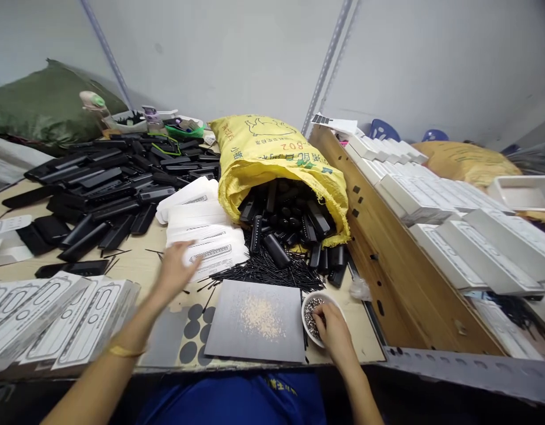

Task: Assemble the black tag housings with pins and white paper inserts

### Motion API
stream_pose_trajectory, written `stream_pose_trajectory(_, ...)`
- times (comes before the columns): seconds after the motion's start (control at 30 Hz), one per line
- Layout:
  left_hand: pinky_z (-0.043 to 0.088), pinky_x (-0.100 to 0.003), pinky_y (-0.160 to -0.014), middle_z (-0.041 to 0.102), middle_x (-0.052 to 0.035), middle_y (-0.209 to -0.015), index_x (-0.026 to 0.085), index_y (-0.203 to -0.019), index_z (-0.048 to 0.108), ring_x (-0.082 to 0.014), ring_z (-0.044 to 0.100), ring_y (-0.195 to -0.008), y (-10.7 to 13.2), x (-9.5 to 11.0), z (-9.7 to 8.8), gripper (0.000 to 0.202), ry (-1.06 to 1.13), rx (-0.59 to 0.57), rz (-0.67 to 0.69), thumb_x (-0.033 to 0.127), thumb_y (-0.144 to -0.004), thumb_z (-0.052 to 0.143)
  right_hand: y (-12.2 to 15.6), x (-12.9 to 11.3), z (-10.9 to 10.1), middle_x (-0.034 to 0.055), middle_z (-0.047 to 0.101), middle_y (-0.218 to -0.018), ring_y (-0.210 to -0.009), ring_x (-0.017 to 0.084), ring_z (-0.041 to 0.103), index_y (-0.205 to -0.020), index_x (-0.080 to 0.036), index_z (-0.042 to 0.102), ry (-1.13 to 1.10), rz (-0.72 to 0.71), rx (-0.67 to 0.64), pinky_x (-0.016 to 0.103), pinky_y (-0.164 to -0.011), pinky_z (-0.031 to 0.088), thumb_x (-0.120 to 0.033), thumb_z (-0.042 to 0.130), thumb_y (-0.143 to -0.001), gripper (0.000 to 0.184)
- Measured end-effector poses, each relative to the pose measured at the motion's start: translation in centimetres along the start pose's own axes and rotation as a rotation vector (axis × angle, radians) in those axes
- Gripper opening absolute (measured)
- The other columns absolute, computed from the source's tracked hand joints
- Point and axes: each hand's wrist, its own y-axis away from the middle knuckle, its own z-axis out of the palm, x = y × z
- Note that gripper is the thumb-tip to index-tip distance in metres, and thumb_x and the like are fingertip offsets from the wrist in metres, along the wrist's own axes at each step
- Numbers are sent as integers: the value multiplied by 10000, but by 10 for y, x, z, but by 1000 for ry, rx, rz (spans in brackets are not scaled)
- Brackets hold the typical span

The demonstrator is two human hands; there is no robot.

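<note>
Your left arm is stretched forward across the table. The left hand (177, 270) is palm down, fingers loosely spread, tips touching the white card stack (204, 233) just beside the yellow sack (272, 156). Your right hand (333, 332) is bent at the wrist, fingers bunched inside the small bowl (304, 307) of metal bits, right of the grey mat (255, 330). Can't tell if they pinch anything.

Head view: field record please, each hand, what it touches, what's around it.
left hand: blurred, on stack of white printed cards
right hand: in small white bowl of tiny metal parts
between hands: grey pad
behind: yellow sack, open, black parts spilling out
right side: wooden divider
</note>
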Motion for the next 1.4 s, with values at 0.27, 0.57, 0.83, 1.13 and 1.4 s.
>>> stream_pose_trajectory(0.27,438,-405,-851,612,-154,-939,114,-961,634,-315,559,-982,-61,103,113,304,73,-106,83,353,-786,564,-4,-6,-8,62,632,-778,-801,243,585,-705,-221,590,-126,56,37,386,-758,465,-238,496,-806,139)
stream_pose_trajectory(0.57,444,-330,-905,595,-51,-1030,217,-1121,608,-206,568,-992,-11,65,48,318,310,-102,350,249,-811,544,-6,-54,-12,1,632,-762,-614,119,546,-813,-205,578,-1289,418,26,261,-608,464,-368,710,-746,220)
stream_pose_trajectory(0.83,517,-427,-868,652,-59,-1059,229,-1097,513,-222,631,-1002,48,89,43,277,1553,-233,-453,335,-849,579,-12,-120,24,-2,633,-758,-667,113,555,-831,-192,640,-1299,378,24,253,-658,460,-324,732,-726,192)
stream_pose_trajectory(1.13,560,-409,-870,703,-91,-927,117,-938,614,-207,688,-879,63,90,43,116,1954,-233,-881,110,-895,507,1,-152,36,38,659,-812,-794,177,602,-859,-176,648,-852,171,153,303,-749,467,-312,590,-845,149)
stream_pose_trajectory(1.4,570,-399,-841,700,-77,-934,140,-993,615,-191,686,-860,67,93,40,136,1932,-177,-744,111,-875,554,-7,-152,33,24,652,-769,-747,167,606,-806,-192,631,-670,-27,194,275,-704,460,-219,545,-865,108)
